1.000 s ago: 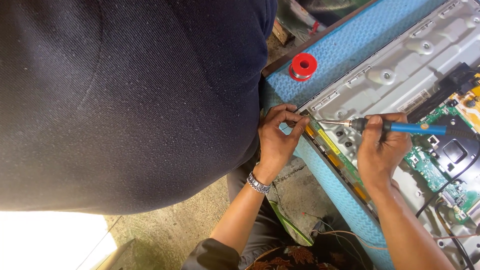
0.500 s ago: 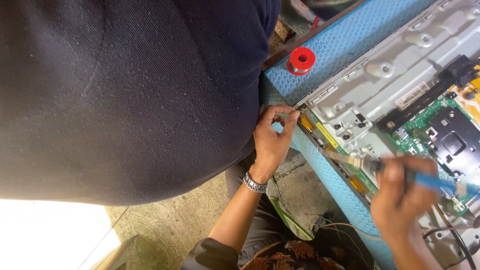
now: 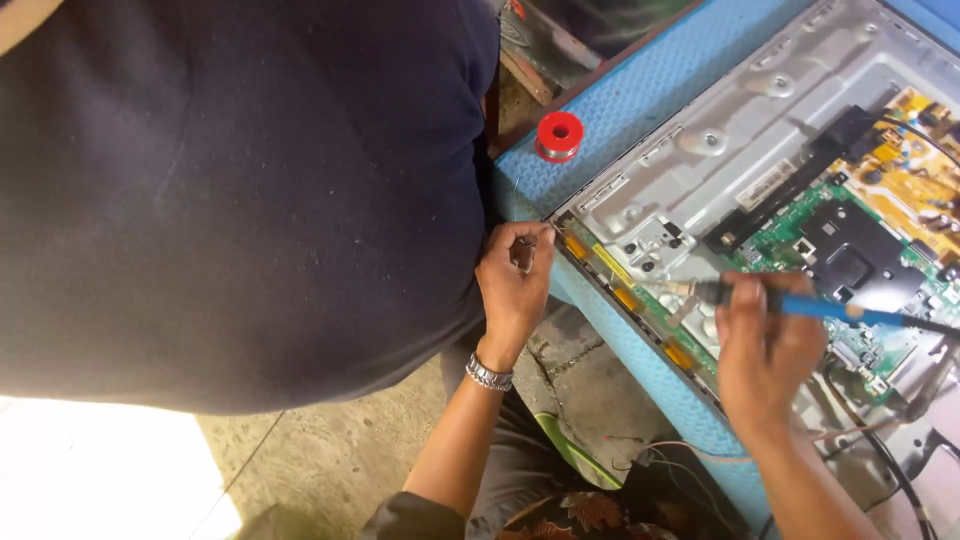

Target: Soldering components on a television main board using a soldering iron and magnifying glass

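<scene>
My right hand (image 3: 765, 355) grips a blue-handled soldering iron (image 3: 800, 303); its metal tip points left at the narrow strip with yellow connectors (image 3: 625, 297) along the near edge of an opened flat screen's metal back panel (image 3: 720, 150). My left hand (image 3: 515, 280) is curled at the panel's near left corner, pinching a thin solder wire; a metal watch is on that wrist. A green circuit board (image 3: 850, 250) lies just beyond the right hand.
A red solder spool (image 3: 560, 135) stands on the blue padded table (image 3: 640, 85) at the back left. A yellow board (image 3: 910, 165) sits far right. Cables (image 3: 880, 450) trail off the table edge. My dark shirt fills the left; concrete floor lies below.
My right hand with the iron dropped toward me, then came back up to the connector strip. My left hand stayed at the panel's corner. The camera view shifted slightly.
</scene>
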